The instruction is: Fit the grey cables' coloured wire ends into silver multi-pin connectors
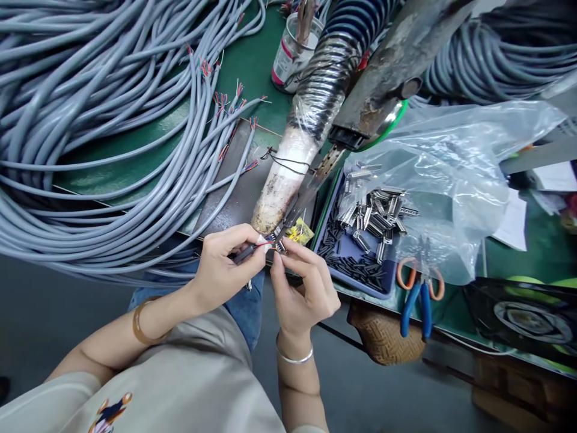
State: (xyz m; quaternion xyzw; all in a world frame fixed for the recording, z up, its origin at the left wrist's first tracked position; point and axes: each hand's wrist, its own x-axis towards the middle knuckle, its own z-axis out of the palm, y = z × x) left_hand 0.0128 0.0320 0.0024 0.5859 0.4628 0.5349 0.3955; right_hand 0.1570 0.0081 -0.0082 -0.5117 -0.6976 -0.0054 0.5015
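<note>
My left hand (232, 258) is closed in a pinch on the dark end of a cable (244, 254); a thin red wire (262, 244) runs out past the fingertips. Just to its right, the thumb and forefinger of my right hand (304, 285) close on a thin orange wire (273, 249). Between the fingertips a small metal connector (279, 244) shows in part, under the tip of a soldering iron (325, 167). Beside the iron hangs a stained, plastic-wrapped hose (291, 153), its open end just above my left hand. What the fingertips touch is partly hidden.
Grey cables (148, 168) with stripped ends cover the left. On the right, a blue tray (386, 293) holds metal connectors and black tubes, partly under a clear bag (455, 174). Blue-handled pliers (417, 304) and orange-handled scissors (407, 273) stand at the table edge, near a fan (527, 319).
</note>
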